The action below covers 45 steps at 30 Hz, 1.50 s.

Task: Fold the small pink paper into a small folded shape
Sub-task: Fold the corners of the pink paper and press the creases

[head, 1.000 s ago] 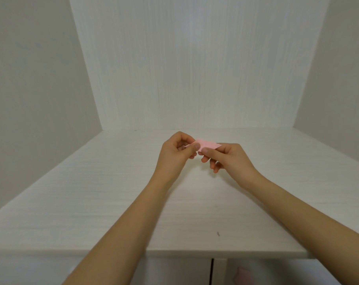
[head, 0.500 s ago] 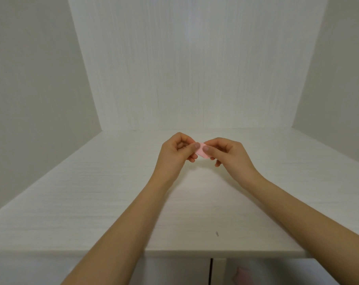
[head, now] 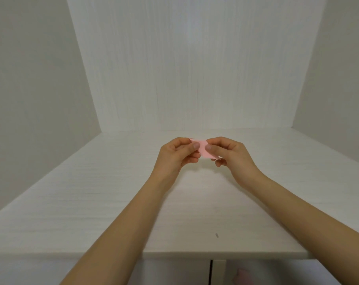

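- Head view, nearest: two bare forearms enter from the bottom edge and converge toward the middle of the frame, both raised above the white table [head: 92, 202].
- Left hand [head: 174, 156]: fingers curled, thumb tip pressed onto the left part of the small pink paper [head: 203, 150], pinching it against the fingers behind.
- Right hand [head: 232, 154]: fingers curled, thumb tip pressed onto the right part of the same paper, pinching it; the lower fingers are tucked beneath.
- Paper: held in the air between the two hands, above the middle of the table and clear of its surface; its fold state cannot be told, as the thumbs cover much of it.
- Table: pale wood grain; a small dark mark [head: 216, 235] lies near the front edge.
- Below the front edge: white cabinet fronts [head: 174, 270] with a dark vertical gap.
- Far: a white grained back panel [head: 184, 68] and plain side walls enclose the table.
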Tool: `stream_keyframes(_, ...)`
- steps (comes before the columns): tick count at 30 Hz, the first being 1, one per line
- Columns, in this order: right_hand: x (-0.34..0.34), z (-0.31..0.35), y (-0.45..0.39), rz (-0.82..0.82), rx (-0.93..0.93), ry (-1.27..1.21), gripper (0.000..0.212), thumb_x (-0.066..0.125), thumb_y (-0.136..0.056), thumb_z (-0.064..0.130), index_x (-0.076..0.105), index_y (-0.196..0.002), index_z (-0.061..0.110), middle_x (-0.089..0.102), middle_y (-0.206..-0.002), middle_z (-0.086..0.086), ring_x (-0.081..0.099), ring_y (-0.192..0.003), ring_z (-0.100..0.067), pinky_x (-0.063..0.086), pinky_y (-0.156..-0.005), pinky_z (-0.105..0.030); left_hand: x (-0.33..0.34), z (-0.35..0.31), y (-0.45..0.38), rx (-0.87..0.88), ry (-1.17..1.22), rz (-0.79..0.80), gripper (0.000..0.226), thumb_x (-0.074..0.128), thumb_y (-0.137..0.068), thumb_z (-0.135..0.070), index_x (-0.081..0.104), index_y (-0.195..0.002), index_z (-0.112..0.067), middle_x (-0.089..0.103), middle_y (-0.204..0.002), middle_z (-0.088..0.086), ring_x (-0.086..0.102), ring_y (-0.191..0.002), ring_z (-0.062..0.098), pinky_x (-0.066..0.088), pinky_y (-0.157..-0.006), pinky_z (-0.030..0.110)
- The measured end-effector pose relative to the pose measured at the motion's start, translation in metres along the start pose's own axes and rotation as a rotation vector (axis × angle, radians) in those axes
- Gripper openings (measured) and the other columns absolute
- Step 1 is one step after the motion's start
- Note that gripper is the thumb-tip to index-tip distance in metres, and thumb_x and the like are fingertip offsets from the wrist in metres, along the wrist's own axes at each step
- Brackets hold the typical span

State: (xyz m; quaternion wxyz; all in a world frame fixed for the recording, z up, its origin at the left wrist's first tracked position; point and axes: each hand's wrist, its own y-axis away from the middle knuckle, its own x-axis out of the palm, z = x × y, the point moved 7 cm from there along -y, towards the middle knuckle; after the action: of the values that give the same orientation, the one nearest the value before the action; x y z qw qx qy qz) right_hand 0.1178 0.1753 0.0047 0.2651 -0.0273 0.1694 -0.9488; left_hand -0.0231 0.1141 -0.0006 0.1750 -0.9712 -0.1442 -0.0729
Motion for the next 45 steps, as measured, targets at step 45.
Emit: stream_keyframes(45, 0.004, 0.004, -0.001, 0.043, -0.077, -0.044, 0.013, 0.060, -0.089, 0.002, 0.073, -0.089, 0.004, 0.066, -0.061, 0.008, 0.053, -0.058, -0.010, 0.045, -0.055, -0.020, -0.001, -0.007, 0.001, 0.091, -0.173, -0.042, 0.012, 0.067, -0.086, -0.007, 0.063, -0.088, 0.004, 0.060, -0.062, 0.007, 0.055, -0.055, 0.013, 0.047, -0.056, 0.021)
